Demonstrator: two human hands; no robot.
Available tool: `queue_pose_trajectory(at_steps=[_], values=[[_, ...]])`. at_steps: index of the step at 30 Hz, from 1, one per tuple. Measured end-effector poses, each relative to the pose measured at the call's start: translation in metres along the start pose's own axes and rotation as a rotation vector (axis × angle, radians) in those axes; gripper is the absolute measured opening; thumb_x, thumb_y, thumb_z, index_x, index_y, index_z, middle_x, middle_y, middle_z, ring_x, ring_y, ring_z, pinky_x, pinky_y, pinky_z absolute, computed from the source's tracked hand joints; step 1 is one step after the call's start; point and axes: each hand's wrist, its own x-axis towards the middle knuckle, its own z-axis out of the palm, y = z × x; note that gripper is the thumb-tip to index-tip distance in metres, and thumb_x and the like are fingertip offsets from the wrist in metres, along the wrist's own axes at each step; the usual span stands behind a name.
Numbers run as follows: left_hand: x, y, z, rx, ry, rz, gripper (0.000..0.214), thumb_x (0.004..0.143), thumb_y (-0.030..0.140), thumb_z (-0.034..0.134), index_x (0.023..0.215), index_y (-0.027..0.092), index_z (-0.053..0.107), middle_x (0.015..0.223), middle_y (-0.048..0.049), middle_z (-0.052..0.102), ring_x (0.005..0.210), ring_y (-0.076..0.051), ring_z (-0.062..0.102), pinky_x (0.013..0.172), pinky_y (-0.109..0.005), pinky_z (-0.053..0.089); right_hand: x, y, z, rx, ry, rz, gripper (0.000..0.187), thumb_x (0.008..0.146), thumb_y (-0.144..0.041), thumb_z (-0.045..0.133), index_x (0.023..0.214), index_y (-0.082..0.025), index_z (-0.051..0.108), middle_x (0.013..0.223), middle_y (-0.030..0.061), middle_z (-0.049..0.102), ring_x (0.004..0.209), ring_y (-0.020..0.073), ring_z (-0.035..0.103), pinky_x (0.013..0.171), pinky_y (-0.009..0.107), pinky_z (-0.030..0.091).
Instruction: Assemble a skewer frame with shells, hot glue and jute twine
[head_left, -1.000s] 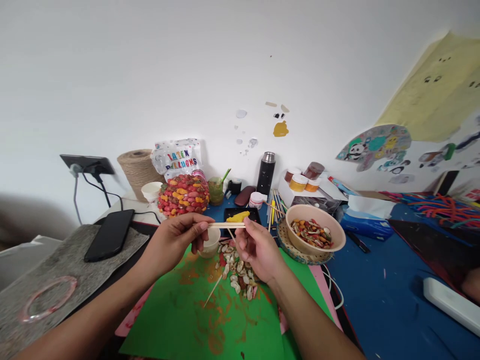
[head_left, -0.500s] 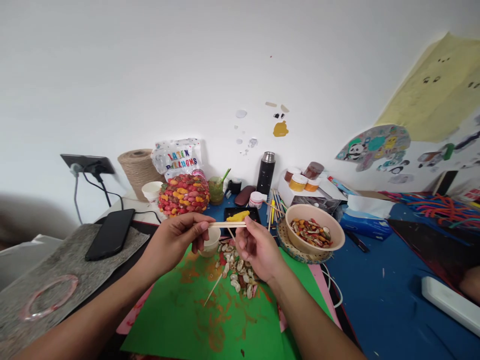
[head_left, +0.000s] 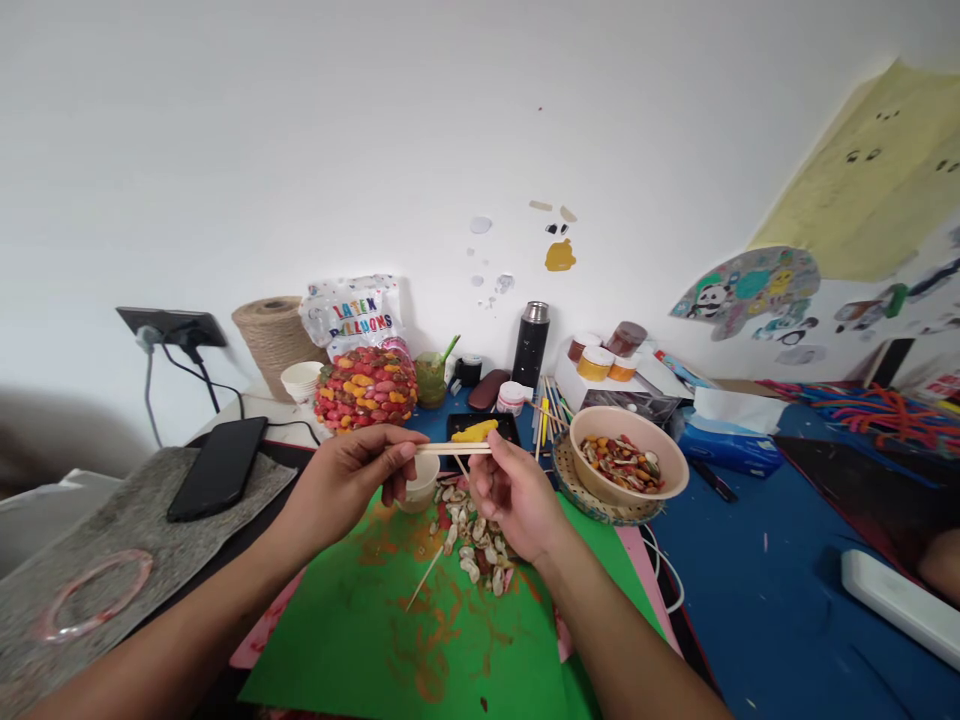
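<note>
My left hand [head_left: 341, 485] pinches the left end of two pale wooden sticks [head_left: 454, 449], which lie side by side, level above the table. The fingers of my right hand [head_left: 525, 505] close on their right end. Just behind the sticks shows a lumpy yellow piece [head_left: 471, 432] over a black tray [head_left: 510, 428]; whether it touches the sticks I cannot tell. Under my hands are a pale cup [head_left: 418, 492], partly hidden, and a heap of peanut shells [head_left: 471, 565]. They stand on a paint-smeared green sheet [head_left: 337, 630], beside a loose thin stick [head_left: 425, 580].
A beige bowl [head_left: 679, 460] of coloured shells rests on a woven tray [head_left: 566, 480] at right. Behind stand a bag of painted pieces [head_left: 364, 390], a black flask [head_left: 531, 345] and paint jars [head_left: 595, 363]. A phone [head_left: 217, 470] lies left, a white bar [head_left: 900, 600] right.
My hands and the sticks hold almost the same pose. The whole view has shifted very slightly; nothing was taken up or let go.
</note>
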Motion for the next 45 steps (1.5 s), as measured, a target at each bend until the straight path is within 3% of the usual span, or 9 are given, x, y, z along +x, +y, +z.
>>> queue_pose_trajectory(at_steps=[5, 13, 19, 27, 34, 45], values=[[0.0, -0.002, 0.0, -0.007, 0.005, 0.009, 0.041, 0.085, 0.057, 0.08, 0.092, 0.016, 0.081, 0.066, -0.0016, 0.069, 0.052, -0.014, 0.062, 0.05, -0.025, 0.053, -0.002, -0.002, 0.001, -0.009, -0.001, -0.003, 0.046, 0.078, -0.057, 0.088, 0.074, -0.014, 0.072, 0.052, -0.0038, 0.059, 0.037, 0.0056, 0.044, 0.036, 0.018, 0.023], [-0.001, -0.001, -0.001, 0.039, 0.001, 0.012, 0.037, 0.089, 0.052, 0.076, 0.096, 0.016, 0.08, 0.068, -0.0013, 0.069, 0.053, -0.014, 0.063, 0.052, -0.025, 0.053, 0.0, -0.001, 0.001, -0.081, 0.029, -0.021, 0.058, 0.079, -0.072, 0.08, 0.075, -0.015, 0.071, 0.053, -0.0031, 0.059, 0.037, 0.0065, 0.046, 0.035, 0.018, 0.024], [-0.006, -0.003, 0.007, 0.033, -0.038, -0.006, 0.036, 0.09, 0.05, 0.075, 0.099, 0.015, 0.08, 0.066, 0.0, 0.068, 0.053, -0.012, 0.062, 0.053, -0.024, 0.053, -0.004, 0.005, 0.003, -0.424, 0.017, -0.121, 0.057, 0.082, -0.073, 0.077, 0.074, -0.017, 0.066, 0.049, -0.0051, 0.055, 0.038, 0.0075, 0.044, 0.039, 0.02, 0.029], [-0.003, -0.006, 0.011, -0.327, -0.092, -0.133, 0.043, 0.081, 0.054, 0.088, 0.094, 0.015, 0.077, 0.068, -0.0006, 0.071, 0.053, -0.012, 0.065, 0.053, -0.022, 0.051, -0.008, 0.005, 0.002, -0.614, 0.019, -0.198, 0.053, 0.093, -0.07, 0.066, 0.078, -0.019, 0.064, 0.047, -0.0077, 0.048, 0.039, 0.0091, 0.042, 0.044, 0.023, 0.033], [-0.009, -0.004, 0.026, -0.661, -0.074, -0.326, 0.054, 0.068, 0.045, 0.1, 0.107, 0.011, 0.082, 0.07, -0.0028, 0.072, 0.053, -0.01, 0.064, 0.049, -0.019, 0.045, -0.011, 0.005, 0.005, -0.685, 0.024, -0.232, 0.053, 0.092, -0.072, 0.066, 0.078, -0.021, 0.062, 0.047, -0.007, 0.047, 0.041, 0.0115, 0.043, 0.045, 0.025, 0.033], [-0.012, -0.007, 0.027, -0.595, -0.118, -0.235, 0.043, 0.078, 0.047, 0.092, 0.102, 0.012, 0.083, 0.071, -0.004, 0.073, 0.053, -0.013, 0.067, 0.052, -0.023, 0.049, -0.011, 0.005, 0.007, -0.672, 0.008, -0.203, 0.054, 0.09, -0.074, 0.066, 0.078, -0.021, 0.063, 0.049, -0.0062, 0.049, 0.041, 0.012, 0.043, 0.044, 0.025, 0.032]])
